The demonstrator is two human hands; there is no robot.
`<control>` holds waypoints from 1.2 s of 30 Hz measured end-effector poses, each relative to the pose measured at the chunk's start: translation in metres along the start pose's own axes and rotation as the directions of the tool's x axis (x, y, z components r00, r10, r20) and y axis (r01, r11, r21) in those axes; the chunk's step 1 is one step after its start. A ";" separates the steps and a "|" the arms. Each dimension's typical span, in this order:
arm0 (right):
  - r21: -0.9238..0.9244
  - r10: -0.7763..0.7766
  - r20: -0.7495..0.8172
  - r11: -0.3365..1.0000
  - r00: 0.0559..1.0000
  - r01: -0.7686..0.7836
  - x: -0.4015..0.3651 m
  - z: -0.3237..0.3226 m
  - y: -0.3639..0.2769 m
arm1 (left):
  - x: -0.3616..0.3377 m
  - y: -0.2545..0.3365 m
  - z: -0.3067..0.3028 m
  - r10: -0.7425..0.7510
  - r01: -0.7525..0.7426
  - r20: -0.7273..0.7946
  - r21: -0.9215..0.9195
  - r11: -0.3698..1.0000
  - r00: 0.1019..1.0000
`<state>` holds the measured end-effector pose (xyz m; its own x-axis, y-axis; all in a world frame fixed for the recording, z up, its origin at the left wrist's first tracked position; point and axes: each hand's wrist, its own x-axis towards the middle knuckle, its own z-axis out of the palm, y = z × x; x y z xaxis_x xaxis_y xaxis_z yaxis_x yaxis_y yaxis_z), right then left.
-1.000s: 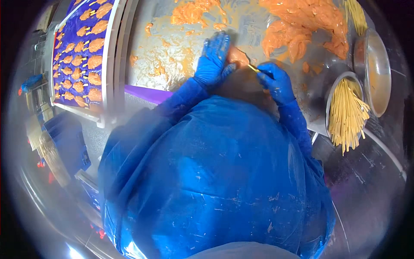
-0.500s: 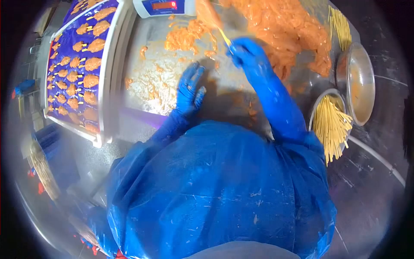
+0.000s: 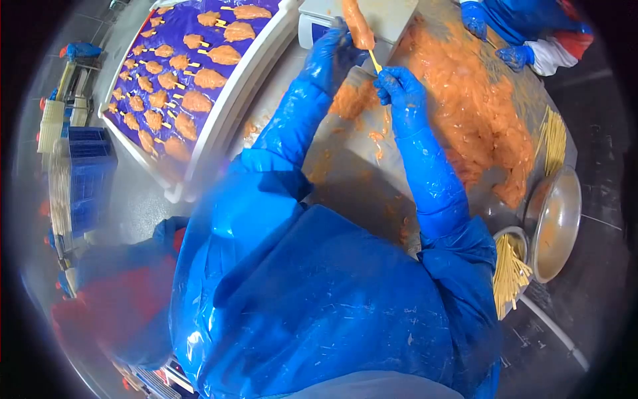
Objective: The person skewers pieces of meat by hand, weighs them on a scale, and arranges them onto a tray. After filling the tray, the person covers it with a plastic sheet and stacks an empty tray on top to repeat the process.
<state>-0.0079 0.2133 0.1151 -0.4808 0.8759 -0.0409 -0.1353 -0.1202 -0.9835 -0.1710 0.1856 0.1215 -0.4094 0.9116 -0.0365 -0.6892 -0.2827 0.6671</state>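
Observation:
Gloved in blue, my right hand (image 3: 401, 88) pinches the lower end of a wooden stick (image 3: 376, 61). A long piece of orange marinated meat (image 3: 357, 25) is on the stick's upper part, held upright over the table near the scale. My left hand (image 3: 330, 50) is raised just left of the meat, in front of the scale (image 3: 316, 30); its fingers are partly hidden, and whether they touch the meat is unclear. A large heap of orange meat (image 3: 465, 106) spreads on the metal table right of my right hand.
A white-rimmed tray (image 3: 229, 100) with rows of skewered meat on purple film stands left. Right are a metal bowl (image 3: 555, 226), a container of sticks (image 3: 508, 272) and more sticks (image 3: 553, 139). A co-worker's gloved hands (image 3: 515, 58) are at upper right; another person is blurred at lower left.
My left hand has lifted from the table to beside the scale. My right hand still holds the skewered meat, now more upright. The view has shifted, bringing the co-worker's hands into sight.

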 end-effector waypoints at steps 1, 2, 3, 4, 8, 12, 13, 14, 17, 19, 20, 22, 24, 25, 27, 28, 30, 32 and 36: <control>0.030 0.011 0.002 0.999 1.000 -0.011 0.000 0.001 0.002 | 0.011 -0.005 0.007 -0.008 0.008 0.014 0.036 0.999 1.000; 0.060 0.022 0.002 0.998 1.000 -0.022 0.000 0.001 0.002 | 0.021 -0.015 0.004 0.024 -0.026 0.077 0.025 0.999 0.997; 0.061 0.017 -0.002 0.998 1.000 -0.017 0.001 0.000 0.002 | 0.024 -0.027 0.000 0.038 -0.041 0.079 0.038 0.998 0.996; 0.036 0.027 -0.006 0.999 1.000 -0.027 0.002 -0.001 0.001 | 0.021 -0.032 0.004 0.052 -0.056 0.081 0.051 0.997 0.995; 0.018 0.045 -0.020 0.999 0.999 -0.045 0.004 -0.005 0.005 | 0.017 -0.044 0.009 0.033 -0.040 0.101 0.070 0.997 0.994; 0.038 0.048 -0.046 0.998 0.998 -0.047 0.008 -0.003 0.012 | 0.010 -0.046 0.013 -0.037 0.032 0.046 0.112 0.993 0.998; 0.021 0.037 -0.069 0.999 0.997 -0.036 0.009 -0.002 0.014 | 0.010 -0.048 0.011 -0.087 0.081 0.036 0.137 0.987 0.996; 0.004 0.026 -0.091 1.000 0.996 -0.026 0.009 -0.002 0.015 | 0.010 -0.051 0.008 -0.087 0.082 0.035 0.136 0.987 0.996; 0.078 -0.004 -0.105 0.997 0.994 0.012 0.014 -0.004 0.020 | 0.006 -0.056 0.006 -0.125 0.101 0.131 0.179 0.979 0.983; 0.084 -0.005 -0.106 0.996 0.994 0.014 0.015 -0.005 0.020 | 0.018 -0.049 0.005 -0.151 0.136 0.094 0.149 0.979 0.984; 0.090 -0.004 -0.102 0.996 0.995 0.014 0.015 -0.005 0.018 | 0.023 -0.046 0.004 -0.175 0.168 0.053 0.119 0.979 0.983; 0.091 0.022 -0.097 0.996 0.995 -0.014 0.014 -0.003 0.015 | 0.036 -0.039 0.004 -0.124 0.122 0.054 0.042 0.992 0.991; 0.088 0.049 -0.086 0.995 0.995 -0.042 0.015 0.000 0.015 | 0.051 -0.034 0.009 -0.046 0.045 0.103 0.014 0.999 0.994; 0.072 0.042 -0.081 0.997 0.996 -0.037 0.015 0.002 0.015 | 0.057 -0.036 0.008 -0.040 0.035 0.102 0.050 0.998 0.994; 0.056 0.033 -0.077 0.998 0.996 -0.029 0.019 0.003 0.014 | 0.055 -0.044 0.000 -0.063 0.051 0.128 0.089 0.995 0.990; 0.067 0.026 -0.094 0.998 0.995 -0.020 0.021 0.004 0.014 | 0.053 -0.049 -0.003 -0.090 0.070 0.152 0.131 0.989 0.984; 0.076 0.020 -0.110 0.997 0.994 -0.012 0.026 0.004 0.015 | 0.041 -0.052 0.004 -0.132 0.125 0.048 0.120 0.985 0.990; 0.104 -0.010 -0.109 0.994 0.994 0.021 0.035 0.004 0.019 | 0.037 -0.058 -0.003 -0.142 0.137 0.094 0.058 0.989 0.985; 0.077 -0.022 -0.133 0.997 0.991 0.033 0.054 0.009 0.018 | 0.030 -0.059 -0.016 -0.135 0.086 0.212 0.226 0.970 0.968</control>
<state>-0.0442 0.2540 0.0968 -0.3584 0.9326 -0.0421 -0.2171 -0.1271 -0.9678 -0.1524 0.2252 0.0687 -0.1765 0.9838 0.0319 -0.5687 -0.1284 0.8125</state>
